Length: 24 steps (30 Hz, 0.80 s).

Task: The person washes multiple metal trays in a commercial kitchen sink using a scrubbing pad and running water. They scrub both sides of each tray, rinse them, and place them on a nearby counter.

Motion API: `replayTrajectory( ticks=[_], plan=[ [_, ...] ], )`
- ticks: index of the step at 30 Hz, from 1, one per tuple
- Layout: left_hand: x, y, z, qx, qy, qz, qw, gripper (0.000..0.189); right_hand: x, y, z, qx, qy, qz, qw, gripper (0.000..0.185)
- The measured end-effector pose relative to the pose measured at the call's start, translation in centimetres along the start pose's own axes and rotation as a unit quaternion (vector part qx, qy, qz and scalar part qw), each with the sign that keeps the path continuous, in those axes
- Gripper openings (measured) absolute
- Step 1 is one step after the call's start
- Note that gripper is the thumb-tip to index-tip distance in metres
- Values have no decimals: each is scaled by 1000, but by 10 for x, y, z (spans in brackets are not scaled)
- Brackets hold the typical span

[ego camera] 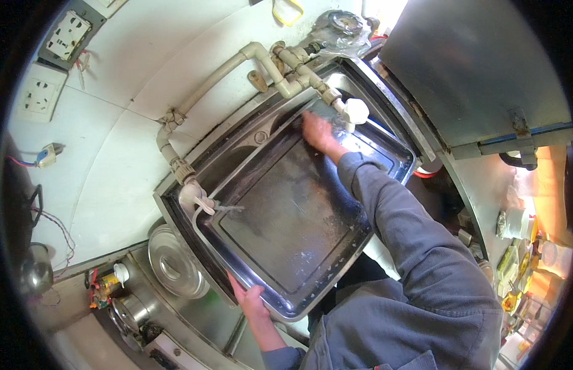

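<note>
A large rectangular metal tray (291, 217) rests tilted across a stainless steel sink (240, 152). Its rim shines, while its flat bottom is dark, wet and flecked with pale spots. My left hand (254, 303) grips the tray's rim near the closest left corner, thumb on the upper side. On the inside of the tray, towards its far end, lies my right hand (318, 132), blurred and with fingers bent. Whether it holds something against the metal is hidden. From the left tap (196, 196) a thin stream of water runs into the tray. A second white tap (356, 112) overhangs the far end.
Plastic pipes (212, 81) run along the white wall above the sink. Stacked round lids (173, 263) stand left of it, near a steel pot (131, 312). A metal cabinet (476, 69) rises at the right. Wall sockets (41, 92) are at upper left.
</note>
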<state>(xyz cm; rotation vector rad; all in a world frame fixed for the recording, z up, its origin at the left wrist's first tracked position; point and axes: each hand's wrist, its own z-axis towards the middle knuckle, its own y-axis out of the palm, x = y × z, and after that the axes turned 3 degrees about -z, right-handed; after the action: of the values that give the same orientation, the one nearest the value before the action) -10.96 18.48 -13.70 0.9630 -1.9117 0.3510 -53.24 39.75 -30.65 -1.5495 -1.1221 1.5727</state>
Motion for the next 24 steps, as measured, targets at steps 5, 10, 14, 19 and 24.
replayTrajectory(
  ticks=[5, 10, 14, 19, 24],
  plan=[
    [-3, -6, 5, 5, -18, 17, 1000, 102, -19, 0, -1, -30, 41, -3, 999, 26],
    [4, 1, 5, 14, -16, 6, 1000, 101, -146, 17, -103, -115, -199, 51, 972, 30],
    [0, 0, 5, 16, -8, -1, 1000, 98, -218, 12, -136, -123, -343, 141, 921, 30],
    [-1, 2, 7, 18, -9, 43, 999, 94, -187, 34, -104, -42, -338, 95, 935, 26],
    [-8, 3, 7, 11, 10, 9, 1000, 95, -32, 10, -8, 32, -122, -64, 990, 20]
  ],
)
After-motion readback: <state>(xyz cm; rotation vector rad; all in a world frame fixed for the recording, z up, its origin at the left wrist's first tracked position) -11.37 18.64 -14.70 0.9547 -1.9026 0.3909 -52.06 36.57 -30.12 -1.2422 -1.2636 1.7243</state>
